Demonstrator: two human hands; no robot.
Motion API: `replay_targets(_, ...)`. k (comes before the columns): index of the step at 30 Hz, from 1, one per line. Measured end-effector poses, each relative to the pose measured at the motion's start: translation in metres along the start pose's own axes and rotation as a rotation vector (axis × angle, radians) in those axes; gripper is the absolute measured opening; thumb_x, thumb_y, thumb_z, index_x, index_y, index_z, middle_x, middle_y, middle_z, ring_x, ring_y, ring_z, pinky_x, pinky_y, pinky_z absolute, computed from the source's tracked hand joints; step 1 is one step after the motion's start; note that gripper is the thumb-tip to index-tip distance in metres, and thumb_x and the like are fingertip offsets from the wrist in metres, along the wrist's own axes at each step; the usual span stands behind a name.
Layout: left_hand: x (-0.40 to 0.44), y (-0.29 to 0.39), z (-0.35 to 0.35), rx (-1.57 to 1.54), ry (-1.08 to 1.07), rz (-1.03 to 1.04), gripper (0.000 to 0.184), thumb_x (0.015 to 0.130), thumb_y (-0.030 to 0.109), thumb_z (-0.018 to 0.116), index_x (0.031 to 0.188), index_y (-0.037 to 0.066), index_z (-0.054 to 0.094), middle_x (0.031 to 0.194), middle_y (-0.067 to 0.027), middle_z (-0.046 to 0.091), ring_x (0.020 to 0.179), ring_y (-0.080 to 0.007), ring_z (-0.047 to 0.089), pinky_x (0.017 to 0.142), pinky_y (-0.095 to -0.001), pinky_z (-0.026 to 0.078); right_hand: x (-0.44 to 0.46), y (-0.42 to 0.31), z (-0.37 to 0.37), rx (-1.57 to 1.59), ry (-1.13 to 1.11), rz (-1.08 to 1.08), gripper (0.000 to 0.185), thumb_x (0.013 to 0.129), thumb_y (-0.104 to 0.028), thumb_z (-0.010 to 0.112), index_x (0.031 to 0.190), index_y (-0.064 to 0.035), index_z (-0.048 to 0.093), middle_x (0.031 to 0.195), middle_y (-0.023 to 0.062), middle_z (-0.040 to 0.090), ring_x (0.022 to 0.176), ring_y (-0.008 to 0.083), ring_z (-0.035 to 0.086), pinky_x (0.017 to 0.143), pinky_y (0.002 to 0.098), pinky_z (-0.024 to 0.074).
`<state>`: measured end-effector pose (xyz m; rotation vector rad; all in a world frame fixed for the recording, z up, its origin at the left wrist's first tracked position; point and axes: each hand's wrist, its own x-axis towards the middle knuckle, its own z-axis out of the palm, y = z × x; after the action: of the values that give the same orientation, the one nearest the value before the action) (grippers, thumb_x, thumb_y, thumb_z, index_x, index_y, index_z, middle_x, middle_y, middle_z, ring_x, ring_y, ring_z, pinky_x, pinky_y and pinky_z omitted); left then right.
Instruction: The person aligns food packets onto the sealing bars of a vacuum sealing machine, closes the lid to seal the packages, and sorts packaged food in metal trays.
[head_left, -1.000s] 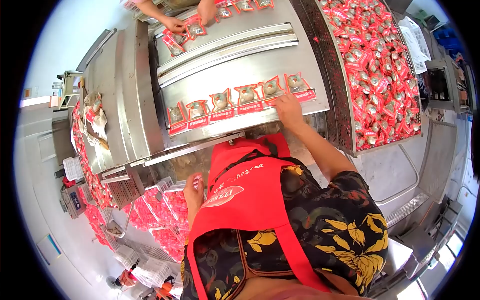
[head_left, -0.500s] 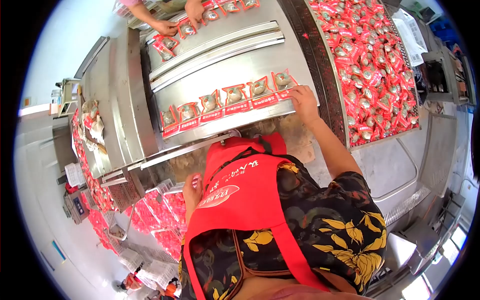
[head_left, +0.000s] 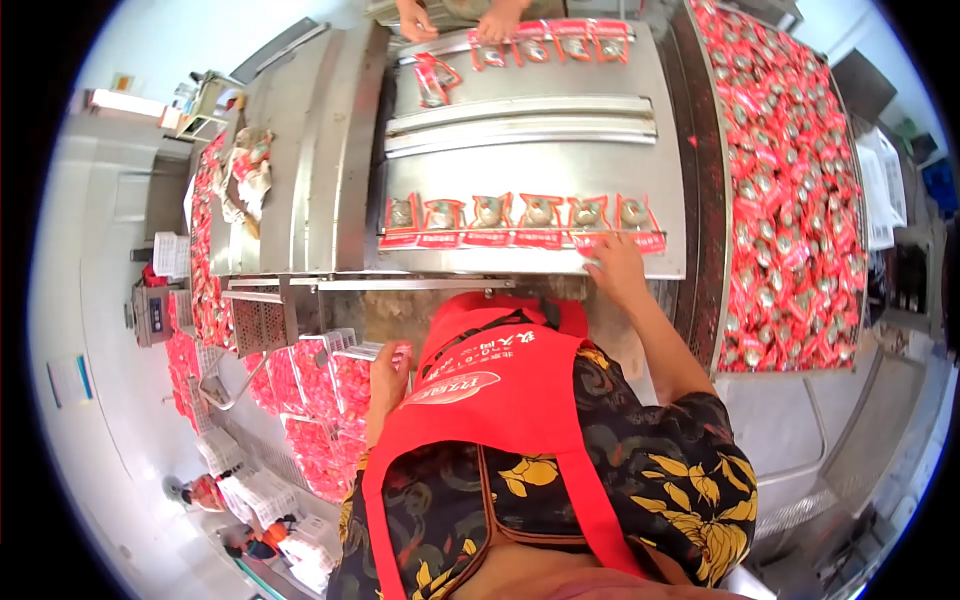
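Along the near edge of a steel machine bed (head_left: 520,180) lies a row of several red-and-clear sealed food packets (head_left: 540,212), each with a round brownish item inside. Their printed red ends lie toward me, across a thin bar. My right hand (head_left: 618,268) is at the right end of this row, its thumb and fingers closed about the red end of a packet (head_left: 588,213). Lower down, beside my red apron, my left hand (head_left: 388,372) has its fingers curled near something pinkish red; what it holds is hard to make out.
Opposite, a co-worker's hands (head_left: 500,20) work at another packet row (head_left: 555,45); one loose packet (head_left: 434,80) lies nearby. A raised steel bar (head_left: 520,125) divides the bed. A large tray (head_left: 790,200) of packets stands right, crates (head_left: 325,380) of red packets lower left, a cloth (head_left: 248,172) left.
The view has turned, so the bed now sits level and farther right. My right hand has shifted from the last packet's right corner to the red ends left of it. The left hand stays low.
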<state>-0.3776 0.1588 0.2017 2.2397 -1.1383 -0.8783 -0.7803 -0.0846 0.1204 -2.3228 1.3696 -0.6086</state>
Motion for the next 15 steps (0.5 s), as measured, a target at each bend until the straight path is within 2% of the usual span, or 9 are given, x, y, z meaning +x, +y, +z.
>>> replay_targets(2, 0.006, -0.021, -0.007, -0.208, -0.025, 0.027, 0.020, 0.093, 0.007, 0.063, 0.113, 0.002, 0.065, 0.098, -0.0089, 0.071, 0.090, -0.0167, 0.068, 0.080, -0.0292, 0.053, -0.001, 0.003, 0.002, 0.081, 0.007, 0.036, 0.021, 0.073, -0.016, 0.079, 0.087, -0.0064, 0.067, 0.101, 0.0109, 0.062, 0.101, 0.0331, 0.058, 0.089, 0.0445, 0.0470)
replay_targets(3, 0.001, 0.039, -0.028, -0.482, -0.057, -0.086, 0.018, 0.093, 0.007, 0.064, 0.110, 0.002, 0.066, 0.099, -0.0056, 0.070, 0.093, -0.0146, 0.066, 0.082, -0.0283, 0.052, 0.002, 0.005, 0.004, 0.163, 0.007, 0.099, 0.017, 0.074, -0.016, 0.077, 0.082, -0.0059, 0.067, 0.096, 0.0105, 0.063, 0.097, 0.0325, 0.059, 0.087, 0.0445, 0.0476)
replay_targets(6, -0.002, 0.114, -0.108, -0.715, 0.072, 0.351, 0.008, 0.094, 0.014, 0.063, 0.094, 0.006, 0.063, 0.093, -0.0071, 0.070, 0.084, -0.0101, 0.064, 0.070, -0.0248, 0.050, 0.001, 0.004, 0.009, 0.225, 0.068, 0.136, 0.015, 0.076, -0.016, 0.075, 0.082, -0.0054, 0.066, 0.089, 0.0106, 0.063, 0.091, 0.0324, 0.061, 0.082, 0.0439, 0.0485)
replay_targets(7, -0.010, 0.152, -0.135, -1.182, -0.140, 0.444, 0.016, 0.093, 0.019, 0.065, 0.081, 0.008, 0.062, 0.078, -0.0070, 0.069, 0.064, -0.0109, 0.063, 0.052, -0.0230, 0.046, 0.001, 0.000, 0.009, 0.225, 0.047, 0.159, 0.014, 0.078, -0.016, 0.073, 0.083, -0.0049, 0.066, 0.089, 0.0113, 0.063, 0.091, 0.0323, 0.061, 0.079, 0.0428, 0.0492)
replay_targets(9, -0.025, 0.209, -0.179, -1.251, -0.743, 1.046, 0.031, 0.094, 0.020, 0.065, 0.066, 0.007, 0.065, 0.056, -0.0037, 0.061, 0.037, -0.0143, 0.052, 0.035, -0.0228, 0.037, 0.004, -0.011, 0.012, 0.238, 0.015, 0.168, 0.014, 0.080, -0.016, 0.072, 0.084, -0.0047, 0.066, 0.090, 0.0117, 0.064, 0.090, 0.0320, 0.061, 0.079, 0.0423, 0.0496)
replay_targets(10, -0.046, 0.257, -0.181, -1.206, -0.807, 1.241, 0.029, 0.095, 0.020, 0.065, 0.070, 0.005, 0.065, 0.064, -0.0074, 0.065, 0.048, -0.0155, 0.060, 0.041, -0.0231, 0.043, 0.008, -0.016, 0.012, 0.258, -0.014, 0.181, 0.014, 0.081, -0.017, 0.071, 0.085, -0.0045, 0.066, 0.090, 0.0121, 0.064, 0.089, 0.0317, 0.062, 0.078, 0.0417, 0.0499)
replay_targets(12, -0.036, 0.295, -0.202, -0.863, -1.592, 1.521, 0.029, 0.095, 0.026, 0.065, 0.108, 0.001, 0.067, 0.108, -0.0181, 0.068, 0.079, -0.0191, 0.068, 0.058, -0.0276, 0.050, 0.015, -0.034, 0.010, 0.288, -0.036, 0.160, 0.014, 0.081, -0.016, 0.070, 0.086, -0.0047, 0.066, 0.089, 0.0123, 0.065, 0.087, 0.0315, 0.062, 0.077, 0.0414, 0.0503)
replay_targets(13, -0.048, 0.297, -0.213, -0.704, -1.656, 1.618, 0.028, 0.104, 0.019, 0.041, 0.105, 0.005, 0.066, 0.116, -0.0228, 0.066, 0.091, -0.0229, 0.069, 0.071, -0.0263, 0.054, 0.019, -0.044, 0.009, 0.332, -0.060, 0.148, 0.013, 0.082, -0.016, 0.070, 0.088, -0.0049, 0.066, 0.089, 0.0126, 0.065, 0.086, 0.0313, 0.063, 0.076, 0.0410, 0.0506)
replay_targets(15, -0.065, 0.294, -0.231, -0.655, -1.586, 1.680, 0.026, 0.103, 0.027, 0.044, 0.100, 0.013, 0.066, 0.108, -0.0143, 0.065, 0.087, -0.0247, 0.067, 0.072, -0.0327, 0.053, 0.023, -0.066, 0.009, 0.309, -0.062, 0.166, 0.014, 0.082, -0.015, 0.070, 0.089, -0.0032, 0.066, 0.088, 0.0131, 0.066, 0.084, 0.0307, 0.064, 0.075, 0.0390, 0.0510)
